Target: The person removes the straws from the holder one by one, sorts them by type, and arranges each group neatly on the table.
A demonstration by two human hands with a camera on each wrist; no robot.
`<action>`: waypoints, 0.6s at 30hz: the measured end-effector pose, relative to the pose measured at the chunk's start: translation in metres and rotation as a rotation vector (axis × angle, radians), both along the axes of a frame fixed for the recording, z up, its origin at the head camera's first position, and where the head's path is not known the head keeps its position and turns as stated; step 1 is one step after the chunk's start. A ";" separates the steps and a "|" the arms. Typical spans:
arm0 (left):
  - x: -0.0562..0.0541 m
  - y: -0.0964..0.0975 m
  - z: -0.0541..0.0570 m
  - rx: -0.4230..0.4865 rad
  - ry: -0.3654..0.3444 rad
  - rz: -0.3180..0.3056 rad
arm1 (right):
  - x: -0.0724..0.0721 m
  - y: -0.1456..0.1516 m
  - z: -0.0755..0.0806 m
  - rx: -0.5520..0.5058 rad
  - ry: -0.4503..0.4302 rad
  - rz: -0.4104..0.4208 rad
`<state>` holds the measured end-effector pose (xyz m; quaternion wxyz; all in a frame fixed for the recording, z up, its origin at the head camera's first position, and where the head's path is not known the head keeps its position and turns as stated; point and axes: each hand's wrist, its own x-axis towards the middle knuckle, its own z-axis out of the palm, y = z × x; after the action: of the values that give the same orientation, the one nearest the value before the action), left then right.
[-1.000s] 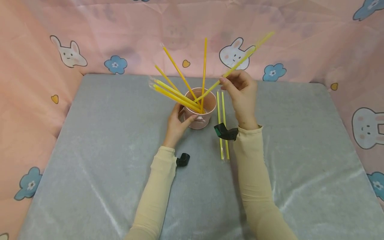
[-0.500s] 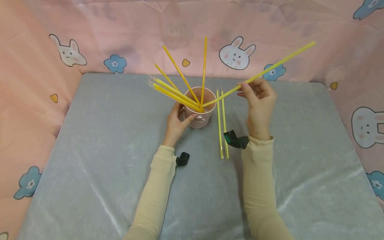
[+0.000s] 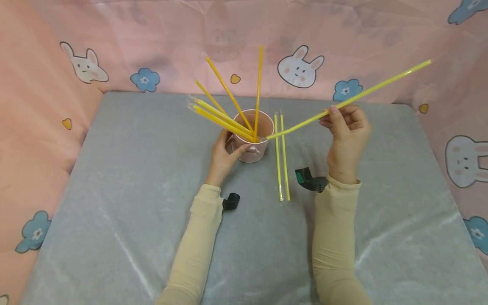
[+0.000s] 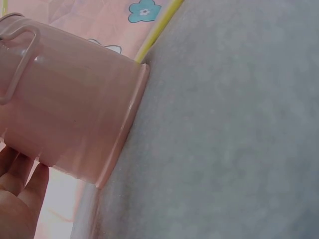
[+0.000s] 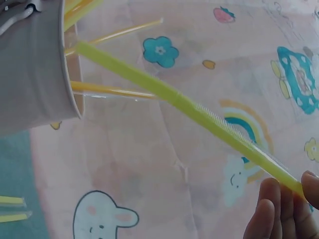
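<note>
My left hand (image 3: 223, 160) grips a small pink bucket (image 3: 252, 155), its thumb lying along the front just under the rim. In the left wrist view, fingertips (image 4: 36, 181) rest against the bucket's wall. Several wrapped yellow and orange straws (image 3: 233, 95) stand in it, most leaning left. My right hand (image 3: 348, 133) pinches a yellow straw (image 3: 375, 87) in clear wrapping between thumb and fingers, to the right of the bucket. This straw slants up to the right, slightly bent, and its lower end is right at the bucket's rim. The right wrist view shows the same straw (image 5: 199, 117) close by the mouth.
Two wrapped yellow straws (image 3: 283, 169) lie side by side on the grey cloth-covered table (image 3: 133, 178), just right of the bucket. A pink printed curtain (image 3: 171, 38) hangs behind the table and along its sides.
My right hand has moved right and slightly down, drawing the pinched straw's lower end from inside the bucket out to its rim. The straw now slants lower. My left hand keeps its hold.
</note>
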<state>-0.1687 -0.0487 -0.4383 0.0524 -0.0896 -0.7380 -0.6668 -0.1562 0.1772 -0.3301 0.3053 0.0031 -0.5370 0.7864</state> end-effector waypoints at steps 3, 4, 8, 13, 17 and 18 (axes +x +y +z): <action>0.000 -0.001 0.000 -0.004 0.007 0.005 | 0.002 0.002 0.001 0.027 0.003 0.007; 0.000 -0.001 0.000 -0.004 0.009 0.005 | 0.002 0.003 0.001 0.048 0.008 0.008; 0.001 -0.001 0.000 -0.002 0.012 0.002 | 0.005 0.006 0.003 0.031 0.012 0.026; 0.001 0.000 0.001 0.003 0.002 -0.005 | 0.009 0.014 0.004 0.014 0.012 0.008; 0.002 0.000 0.005 0.016 -0.007 -0.012 | 0.012 0.019 0.002 -0.012 -0.018 0.023; 0.004 0.000 0.010 0.015 -0.010 -0.012 | 0.012 0.020 0.001 -0.019 -0.026 0.029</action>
<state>-0.1643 -0.0487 -0.4285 0.0450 -0.0903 -0.7327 -0.6730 -0.1442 0.1974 -0.3291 0.2867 -0.0020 -0.5334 0.7958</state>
